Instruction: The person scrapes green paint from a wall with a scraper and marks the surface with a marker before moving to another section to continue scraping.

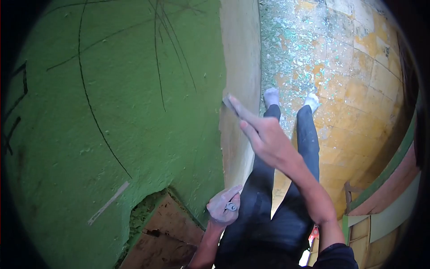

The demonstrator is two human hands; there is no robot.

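Note:
My right hand [268, 134] reaches to the edge of the green wall paint. Its fingers are closed on a thin, flat scraper blade [229, 104], mostly hidden by the fingers. The blade's tip meets the border between the green paint [179, 89] and the bare pale strip [239, 54]. Lower down, beside my thigh and close to the wall, my left hand [221, 208] is closed. A small grey ring-like piece [230, 206] shows on its fingers; whether it grips anything else is hidden.
Paint flakes [291, 58] litter the yellow tiled floor [354, 112] around my feet. A broken hole in the wall exposes a brown board [165, 228]. Black lines and a pale scraped streak [108, 204] mark the green wall. Wooden-framed panels [371, 228] stand at lower right.

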